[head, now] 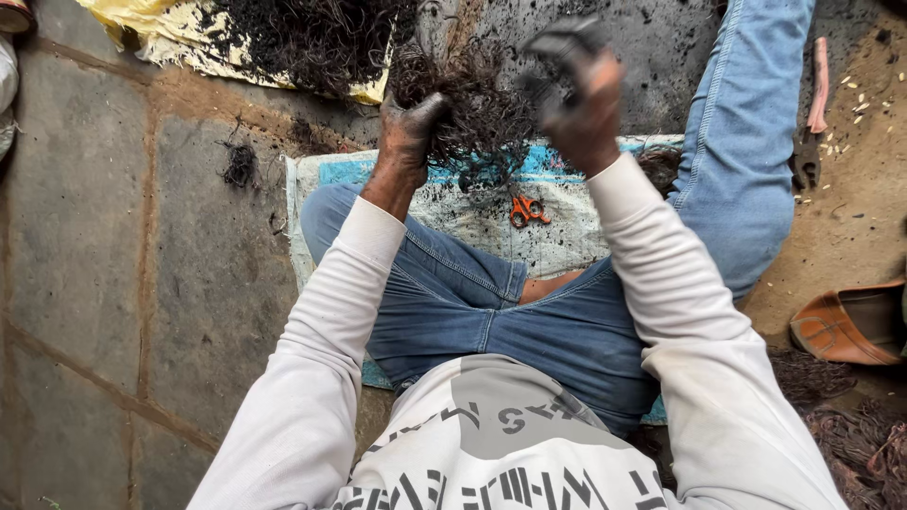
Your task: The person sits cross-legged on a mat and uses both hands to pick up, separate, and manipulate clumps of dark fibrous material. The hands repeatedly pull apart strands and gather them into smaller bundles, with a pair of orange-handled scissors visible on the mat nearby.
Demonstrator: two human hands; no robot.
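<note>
Here both hands (pixel 491 104) grip a wire tangle (pixel 477 113) above the sack's edge (pixel 312 170).

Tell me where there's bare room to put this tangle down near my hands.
Freest is the stone floor left of the mat, bare but for a small clump. The mat ahead is tight: orange scissors lie there. The yellow sheet is heaped with fibres, and the right side holds a tool and shoe. Both hands, left and right, grip the tangle.
</note>
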